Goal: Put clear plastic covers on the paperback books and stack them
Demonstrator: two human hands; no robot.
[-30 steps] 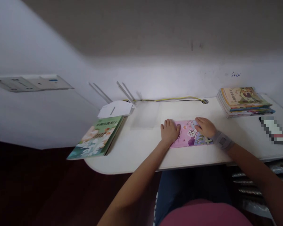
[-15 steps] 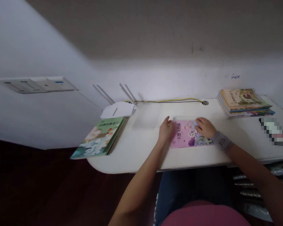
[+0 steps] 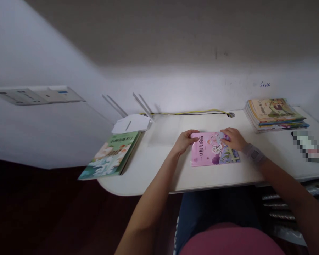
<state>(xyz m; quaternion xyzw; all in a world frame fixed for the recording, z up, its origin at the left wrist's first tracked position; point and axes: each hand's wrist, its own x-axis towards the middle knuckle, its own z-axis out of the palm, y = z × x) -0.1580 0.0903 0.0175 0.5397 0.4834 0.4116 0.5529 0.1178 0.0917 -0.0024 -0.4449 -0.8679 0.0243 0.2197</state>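
Your two hands, left (image 3: 185,141) and right (image 3: 234,139), meet one pink book (image 3: 207,152) on the white surface (image 3: 154,170) before you. Left fingers clamp its far left corner; right fingers touch its far right, grip unconfirmed. Counted also: one router (image 3: 133,124), one phone (image 3: 309,148), one green-topped pile (image 3: 111,156), one right-hand stack (image 3: 278,111). The phone's display is pixelated; the stack's volumes cannot be counted.
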